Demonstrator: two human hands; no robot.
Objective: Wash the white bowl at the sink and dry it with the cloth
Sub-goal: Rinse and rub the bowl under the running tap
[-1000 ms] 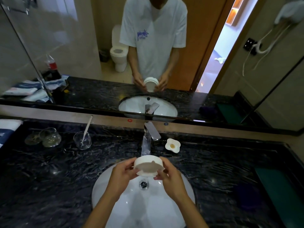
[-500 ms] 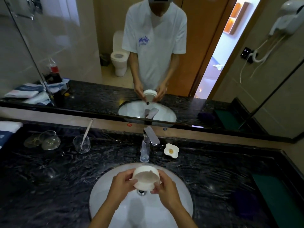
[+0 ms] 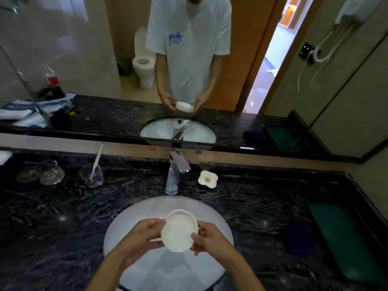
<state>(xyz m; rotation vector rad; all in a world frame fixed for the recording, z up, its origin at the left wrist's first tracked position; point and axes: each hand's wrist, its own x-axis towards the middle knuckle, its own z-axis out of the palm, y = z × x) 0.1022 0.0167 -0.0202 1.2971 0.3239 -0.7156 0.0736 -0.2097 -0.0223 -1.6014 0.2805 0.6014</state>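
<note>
Both hands hold the white bowl (image 3: 178,231) over the sink (image 3: 126,223), below and in front of the faucet (image 3: 175,175). Left hand (image 3: 139,235) grips the bowl's left rim, fingers curled round it; right hand (image 3: 211,238) pinches the right rim, thumb on the edge. Bowl is tilted, its opening facing the camera; some motion blur. No water stream visible at the spout. On the dark marble table (image 3: 52,217): clear glass (image 3: 91,175) with a white spoon-like stick in it, left of the faucet; two glass items (image 3: 45,172) further left; small white flower-shaped dish (image 3: 207,179) just right of the faucet. Dark purple cloth (image 3: 299,238) right of the sink, beside a green tray (image 3: 344,238). Mirror (image 3: 63,59) behind reflects the person holding the bowl.
</note>
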